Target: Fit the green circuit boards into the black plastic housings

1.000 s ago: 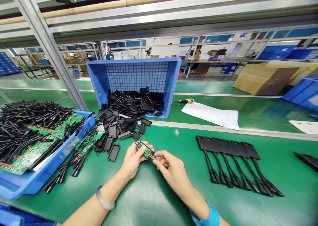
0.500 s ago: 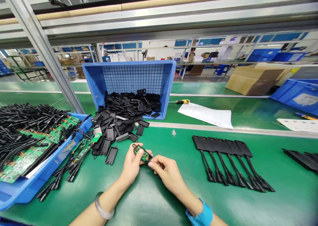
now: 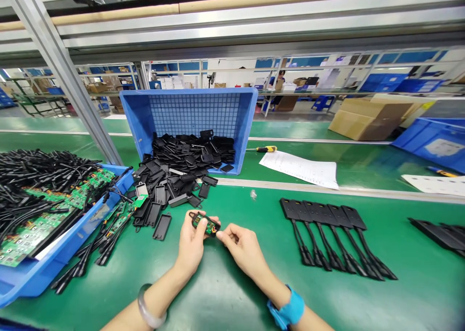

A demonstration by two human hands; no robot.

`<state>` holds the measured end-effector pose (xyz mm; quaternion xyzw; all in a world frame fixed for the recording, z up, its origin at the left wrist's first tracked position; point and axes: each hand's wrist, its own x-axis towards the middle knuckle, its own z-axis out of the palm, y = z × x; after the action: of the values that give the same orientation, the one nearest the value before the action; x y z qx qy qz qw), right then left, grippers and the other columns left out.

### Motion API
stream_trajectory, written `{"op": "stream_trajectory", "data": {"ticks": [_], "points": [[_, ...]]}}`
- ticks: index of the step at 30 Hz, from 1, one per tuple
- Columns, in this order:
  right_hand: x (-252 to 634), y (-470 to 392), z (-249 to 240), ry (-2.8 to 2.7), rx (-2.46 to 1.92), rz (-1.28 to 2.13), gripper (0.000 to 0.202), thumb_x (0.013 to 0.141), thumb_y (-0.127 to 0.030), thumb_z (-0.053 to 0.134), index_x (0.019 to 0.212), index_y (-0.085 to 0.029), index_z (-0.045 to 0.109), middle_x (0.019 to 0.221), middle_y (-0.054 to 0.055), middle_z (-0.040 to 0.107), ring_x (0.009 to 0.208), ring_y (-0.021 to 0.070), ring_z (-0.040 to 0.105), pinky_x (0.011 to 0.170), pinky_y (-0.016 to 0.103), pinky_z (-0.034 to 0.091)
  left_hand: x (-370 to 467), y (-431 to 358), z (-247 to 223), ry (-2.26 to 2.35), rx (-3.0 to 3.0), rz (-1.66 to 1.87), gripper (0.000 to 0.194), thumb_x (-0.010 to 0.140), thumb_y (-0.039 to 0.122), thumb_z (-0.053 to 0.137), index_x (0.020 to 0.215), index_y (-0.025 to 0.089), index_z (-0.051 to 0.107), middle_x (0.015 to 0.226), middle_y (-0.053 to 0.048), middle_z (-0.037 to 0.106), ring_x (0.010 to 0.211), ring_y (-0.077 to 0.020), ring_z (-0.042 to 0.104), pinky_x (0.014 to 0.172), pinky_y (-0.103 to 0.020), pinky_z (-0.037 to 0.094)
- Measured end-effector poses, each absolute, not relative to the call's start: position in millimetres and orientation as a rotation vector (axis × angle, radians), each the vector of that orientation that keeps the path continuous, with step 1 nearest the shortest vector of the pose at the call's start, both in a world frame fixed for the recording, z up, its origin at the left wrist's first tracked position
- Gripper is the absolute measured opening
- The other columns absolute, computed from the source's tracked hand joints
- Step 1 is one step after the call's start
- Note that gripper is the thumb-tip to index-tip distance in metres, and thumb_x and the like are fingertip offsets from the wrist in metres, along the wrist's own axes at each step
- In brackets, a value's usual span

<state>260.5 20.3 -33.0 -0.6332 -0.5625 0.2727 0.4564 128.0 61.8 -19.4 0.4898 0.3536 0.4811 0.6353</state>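
Lying in my left hand [image 3: 192, 241] is a small black plastic case [image 3: 194, 215] with a green circuit board [image 3: 208, 228] inside it. The left thumb presses on the board and the fingers support the case from beneath. My right hand [image 3: 244, 248] is closed in a pinch at the case's right end, beside the board's coloured wires. The cable there is mostly hidden by the fingers. Loose open case halves [image 3: 162, 227] lie just left of the hands, next to several boards with black cables [image 3: 115, 229].
A tipped blue crate [image 3: 250, 127] spills black case parts. At left, a blue bin [image 3: 83, 239] holds cabled boards. Closed cases with cables [image 3: 323, 214] lie in a row at right. Behind are a screwdriver [image 3: 267, 149], a paper sheet [image 3: 300, 170] and a cardboard box [image 3: 363, 118].
The case has shifted slightly left in my left hand and turned a little flatter. My right fingers stay at its wired end, now less over the board.
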Motion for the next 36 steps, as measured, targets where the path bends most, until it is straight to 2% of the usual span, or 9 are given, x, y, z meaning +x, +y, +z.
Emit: {"op": "stream_trajectory", "data": {"ticks": [4, 9, 12, 14, 16, 21, 29, 36], "points": [[260, 23, -32, -1.386, -1.566, 0.74, 0.032, 0.08, -0.04, 0.054, 0.056, -0.019, 0.053, 0.046, -0.003, 0.05, 0.043, 0.0108, 0.041, 0.044, 0.023, 0.029, 128, 63, -17, 0.811, 1.229, 1.134, 0.032, 0.08, 0.044, 0.06, 0.096, 0.019, 0.046, 0.094, -0.01, 0.07, 0.09, -0.0215, 0.066, 0.084, -0.036, 0.05], [259, 17, -18, -1.604, -1.437, 0.611, 0.027, 0.083, -0.034, 0.056, 0.06, -0.02, 0.055, 0.057, -0.001, 0.057, 0.054, 0.0129, 0.05, 0.054, 0.024, 0.038, 129, 69, -16, 0.841, 1.154, 0.99, 0.033, 0.077, 0.043, 0.062, 0.094, 0.017, 0.051, 0.077, -0.003, 0.067, 0.071, -0.0164, 0.063, 0.067, -0.027, 0.05], [264, 14, -16, -1.677, -1.391, 0.399, 0.017, 0.089, -0.028, 0.052, 0.079, -0.019, 0.062, 0.068, 0.002, 0.06, 0.065, 0.0153, 0.055, 0.063, 0.026, 0.042, 131, 68, -19, 0.83, 1.222, 0.825, 0.029, 0.075, 0.041, 0.061, 0.088, 0.016, 0.055, 0.07, 0.0, 0.061, 0.062, -0.0137, 0.057, 0.054, -0.024, 0.047], [270, 14, -18, -1.769, -1.383, 0.255, 0.018, 0.092, -0.024, 0.047, 0.093, -0.019, 0.064, 0.076, 0.004, 0.062, 0.073, 0.017, 0.057, 0.068, 0.028, 0.043, 132, 66, -23, 0.81, 1.322, 0.734, 0.023, 0.076, 0.039, 0.059, 0.082, 0.016, 0.055, 0.065, 0.001, 0.058, 0.056, -0.0124, 0.052, 0.048, -0.022, 0.043], [274, 16, -22, -1.892, -1.376, 0.093, 0.021, 0.093, -0.023, 0.045, 0.098, -0.019, 0.065, 0.081, 0.006, 0.063, 0.076, 0.0182, 0.057, 0.069, 0.03, 0.041, 133, 65, -27, 0.813, 1.451, 0.696, 0.018, 0.077, 0.034, 0.056, 0.076, 0.016, 0.055, 0.061, 0.001, 0.057, 0.052, -0.0112, 0.049, 0.047, -0.021, 0.04], [279, 19, -28, -2.01, -1.334, -0.163, 0.023, 0.095, -0.024, 0.045, 0.093, -0.019, 0.067, 0.079, 0.006, 0.062, 0.071, 0.0172, 0.053, 0.065, 0.03, 0.037, 132, 67, -33, 0.858, 1.652, 0.646, 0.01, 0.079, 0.023, 0.05, 0.074, 0.016, 0.056, 0.06, 0.001, 0.062, 0.054, -0.0104, 0.051, 0.052, -0.021, 0.036], [281, 21, -30, -1.951, -1.291, -0.088, 0.021, 0.094, -0.025, 0.048, 0.085, -0.019, 0.065, 0.076, 0.004, 0.064, 0.073, 0.016, 0.055, 0.066, 0.029, 0.036, 132, 66, -30, 0.902, 1.731, 0.576, 0.012, 0.078, 0.021, 0.047, 0.074, 0.016, 0.058, 0.058, 0.001, 0.064, 0.051, -0.0103, 0.052, 0.05, -0.02, 0.036], [280, 22, -28, -2.193, -1.356, -0.233, 0.031, 0.097, -0.02, 0.036, 0.078, -0.016, 0.06, 0.073, 0.006, 0.058, 0.069, 0.0184, 0.049, 0.062, 0.03, 0.036, 131, 67, -33, 0.917, 1.766, 0.484, 0.012, 0.075, 0.02, 0.047, 0.075, 0.016, 0.058, 0.06, -0.001, 0.067, 0.048, -0.0105, 0.053, 0.049, -0.02, 0.037]]}}
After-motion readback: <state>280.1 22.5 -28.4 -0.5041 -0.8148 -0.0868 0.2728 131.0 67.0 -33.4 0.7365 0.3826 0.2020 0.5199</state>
